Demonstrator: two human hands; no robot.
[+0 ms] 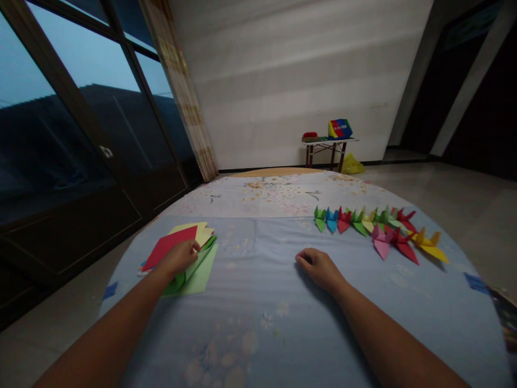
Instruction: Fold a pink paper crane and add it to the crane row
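Note:
At the left of the table lies a pile of coloured paper, with a red sheet (173, 243), yellow sheets (204, 237) and a light green sheet (204, 275). My left hand (183, 256) is on this pile, its fingers closed at the edge of a bent darker green sheet (183, 277); the fingertips are partly hidden. My right hand (317, 265) rests on the tablecloth right of the middle, fingers loosely curled in, with nothing visible in them. Beyond it to the right stand several folded paper cranes (343, 220) in green, blue, red, yellow and pink.
A light blue, flowered tablecloth (258, 323) covers the round table. Blue tape strips (476, 283) stick to it near both side edges. By the far wall, a small table (331, 142) bears a colourful box (340, 129); a yellow bag (352, 164) lies beside it.

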